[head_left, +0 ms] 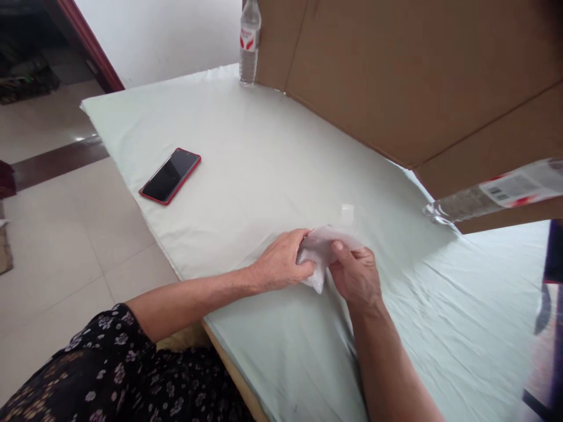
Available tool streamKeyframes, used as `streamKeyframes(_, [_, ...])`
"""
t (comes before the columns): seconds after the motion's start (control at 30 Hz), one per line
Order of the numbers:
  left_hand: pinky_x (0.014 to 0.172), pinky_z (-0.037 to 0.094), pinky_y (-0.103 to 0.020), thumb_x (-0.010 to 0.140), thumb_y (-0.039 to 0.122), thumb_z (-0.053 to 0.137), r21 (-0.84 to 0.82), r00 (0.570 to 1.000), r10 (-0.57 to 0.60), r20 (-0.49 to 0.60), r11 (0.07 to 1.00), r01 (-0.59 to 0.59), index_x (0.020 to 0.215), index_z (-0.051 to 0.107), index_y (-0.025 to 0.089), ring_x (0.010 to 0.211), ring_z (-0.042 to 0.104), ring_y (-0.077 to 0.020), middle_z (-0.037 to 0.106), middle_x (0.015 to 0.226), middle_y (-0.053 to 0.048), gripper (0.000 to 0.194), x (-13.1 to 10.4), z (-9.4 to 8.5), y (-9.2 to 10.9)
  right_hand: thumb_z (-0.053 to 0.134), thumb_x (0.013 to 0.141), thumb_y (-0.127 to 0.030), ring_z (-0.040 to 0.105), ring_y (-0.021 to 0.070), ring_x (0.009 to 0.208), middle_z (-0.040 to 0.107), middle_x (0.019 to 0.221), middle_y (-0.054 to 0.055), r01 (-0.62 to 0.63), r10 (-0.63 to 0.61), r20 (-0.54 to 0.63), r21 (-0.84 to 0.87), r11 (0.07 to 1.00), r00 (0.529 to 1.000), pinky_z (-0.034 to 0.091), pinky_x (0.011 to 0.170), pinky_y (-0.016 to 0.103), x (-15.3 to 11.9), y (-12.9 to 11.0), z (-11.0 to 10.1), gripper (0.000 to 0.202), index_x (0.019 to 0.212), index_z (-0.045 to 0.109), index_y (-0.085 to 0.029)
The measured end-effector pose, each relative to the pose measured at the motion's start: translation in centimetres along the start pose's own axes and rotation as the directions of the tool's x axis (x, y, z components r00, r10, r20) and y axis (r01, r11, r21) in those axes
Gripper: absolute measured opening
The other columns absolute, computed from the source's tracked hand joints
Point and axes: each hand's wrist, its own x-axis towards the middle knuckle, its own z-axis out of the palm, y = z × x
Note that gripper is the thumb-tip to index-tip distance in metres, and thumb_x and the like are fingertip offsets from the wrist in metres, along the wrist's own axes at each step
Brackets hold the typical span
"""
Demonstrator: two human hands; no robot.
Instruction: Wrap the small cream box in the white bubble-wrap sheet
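A small whitish, translucent plastic packet point(322, 247), perhaps bubble wrap, is between my two hands just above the cloth. My left hand point(282, 259) closes round its left end, with the thumb pressed across the front. On the other side my right hand point(357, 272) pinches the upper right part between thumb and curled fingers. Whether anything is inside the packet, I cannot tell. Just beyond my hands, a small clear square piece point(347, 214) lies on the cloth.
A pale green cloth point(229, 170) covers the table. At the left edge lies a red-cased phone point(170, 176). A large cardboard panel point(373, 76) stands at the back, with one upright water bottle point(249, 47) beside it and another bottle point(497, 190) at its right.
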Motion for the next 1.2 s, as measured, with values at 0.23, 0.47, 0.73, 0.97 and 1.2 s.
streamKeyframes(0.23, [0.076,0.048,-0.028,0.08,0.029,0.063,-0.04,0.999,0.03,0.02,0.999,-0.029,0.101,0.058,0.019,0.084,0.056,-0.0156,0.063,0.093,-0.001,0.024,0.2,0.1,-1.0,0.071,0.086,-0.034,0.064,0.0233,0.114,0.072,0.118,0.003,0.193,-0.16,0.119,-0.371,0.908,0.98,0.051,0.098,0.039,-4.2,-1.0,-0.2,0.017,0.101,0.08,-0.034])
streamKeyframes(0.47, [0.076,0.045,-0.027,0.078,0.025,0.064,-0.033,0.992,0.128,0.012,0.991,-0.128,0.093,0.059,0.019,0.082,0.052,-0.0144,0.058,0.092,0.0,0.017,0.4,0.0,-1.6,0.065,0.09,-0.037,0.061,0.0258,0.126,0.074,0.12,0.002,0.309,-0.287,0.12,-0.487,0.817,0.95,0.04,0.115,0.048,-6.3,-0.4,0.6,0.022,0.107,0.078,-0.035])
streamKeyframes(0.73, [0.064,0.04,-0.023,0.079,0.03,0.062,-0.118,0.967,0.08,0.241,0.992,-0.053,0.095,0.061,0.017,0.07,0.051,-0.0119,0.058,0.078,0.003,0.021,0.7,-1.9,-1.2,0.062,0.092,-0.039,0.054,0.0265,0.135,0.072,0.126,0.0,0.303,-0.292,0.101,-0.488,0.819,0.951,0.032,0.12,0.053,-7.1,0.6,0.8,0.025,0.113,0.076,-0.035])
streamKeyframes(0.97, [0.084,0.049,-0.031,0.065,0.021,0.065,-0.026,0.852,0.24,0.466,0.966,-0.257,0.117,0.058,0.021,0.099,0.061,-0.0204,0.065,0.111,-0.004,0.053,0.4,-4.7,-1.5,0.057,0.095,-0.042,0.049,0.0258,0.14,0.071,0.128,0.0,0.357,-0.315,0.17,-0.485,0.798,0.934,0.03,0.122,0.055,-7.3,0.7,0.6,0.028,0.115,0.075,-0.035])
streamKeyframes(1.2, [0.105,0.043,-0.037,0.073,0.019,0.065,-0.027,0.833,0.402,0.38,0.905,-0.424,0.11,0.058,0.018,0.123,0.055,-0.0236,0.06,0.127,-0.011,0.038,0.7,-2.9,-2.5,0.054,0.096,-0.031,0.042,0.0257,0.145,0.062,0.141,0.001,0.522,-0.417,0.32,-0.606,0.6,0.851,0.033,0.12,0.056,-7.4,1.7,0.0,0.039,0.133,0.063,-0.036])
